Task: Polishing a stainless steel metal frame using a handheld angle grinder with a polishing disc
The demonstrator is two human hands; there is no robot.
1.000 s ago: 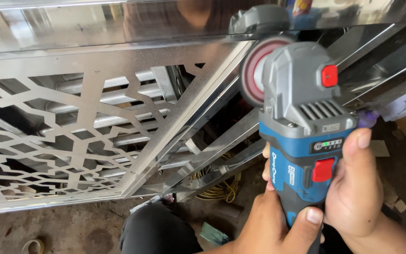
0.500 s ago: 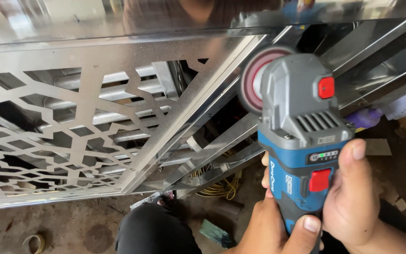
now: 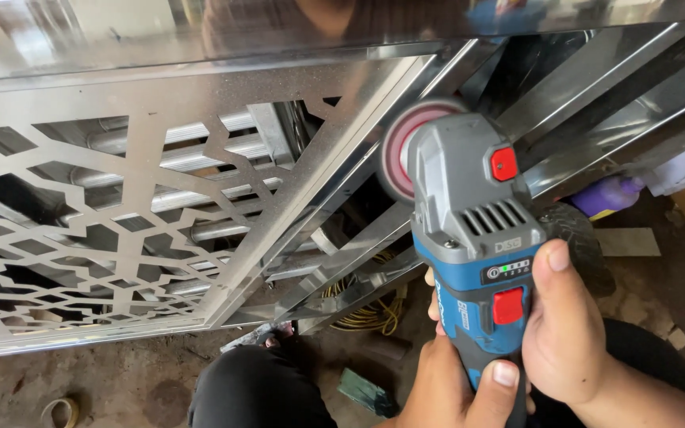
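**Grinder held to steel gate frame**

A polished steel gate panel (image 3: 144, 214), cut through with a geometric lattice, fills the left and upper part of the view, its slanted frame bars (image 3: 374, 182) running down toward the floor (image 3: 81, 380). Against one of those bars sits the round pinkish disc (image 3: 402, 150) of a blue-and-grey angle grinder (image 3: 477, 238), its head up and to the left of both hands and its body pointing back toward the person. The right hand (image 3: 568, 333) is wrapped around the right side of the grinder's blue body, thumb pressed along the top edge near the red switch (image 3: 507, 305). The left hand (image 3: 453, 384) is closed on the grinder's tail from below, thumb lying across it. A coil of yellow cable (image 3: 370, 313) lies on the floor behind the bars, and a purple bottle (image 3: 608, 194) rests at right.
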